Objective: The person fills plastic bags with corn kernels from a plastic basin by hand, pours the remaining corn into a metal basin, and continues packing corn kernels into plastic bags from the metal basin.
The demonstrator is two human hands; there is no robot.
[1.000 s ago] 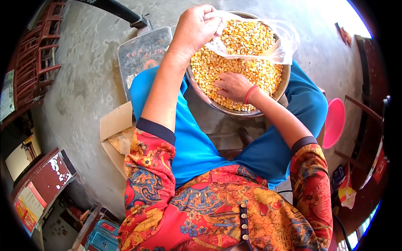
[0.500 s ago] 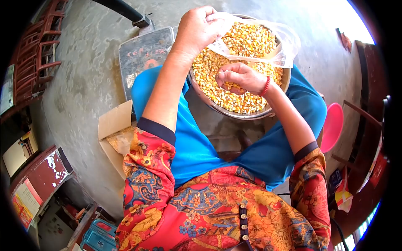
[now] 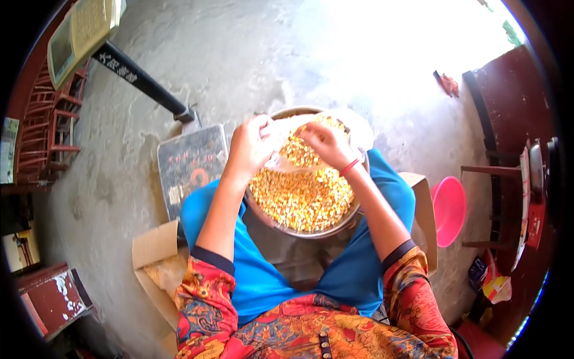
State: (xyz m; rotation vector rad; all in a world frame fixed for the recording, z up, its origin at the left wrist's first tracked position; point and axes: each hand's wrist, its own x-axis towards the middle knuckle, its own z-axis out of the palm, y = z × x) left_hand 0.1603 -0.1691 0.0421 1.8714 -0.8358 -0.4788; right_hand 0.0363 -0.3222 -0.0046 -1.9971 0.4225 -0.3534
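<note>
A wide metal basin (image 3: 272, 216) of yellow corn kernels (image 3: 302, 200) stands between my knees. On the corn lies a clear plastic bag (image 3: 359, 127) with kernels inside. My left hand (image 3: 251, 146) is closed on the left side of the bag's mouth, the film bunched at its fingertips. Close by on the right, my right hand (image 3: 330, 145), with a red bracelet at the wrist, is over the bag with its fingers curled at the rim. Those fingers are slightly blurred, and part of the film is hidden behind them.
Left of the basin is a platform scale (image 3: 194, 161) with a black post (image 3: 140, 78) and display (image 3: 84, 42). Cardboard boxes (image 3: 156, 246) flank my legs. A pink basin (image 3: 448, 210) stands at the right, near dark red furniture (image 3: 511, 105). Wooden chairs (image 3: 63, 128) are far left.
My right hand, earlier curled low over the corn with kernels in it, is now up at the bag's mouth beside my left hand. The view has tilted up, bringing the scale display in.
</note>
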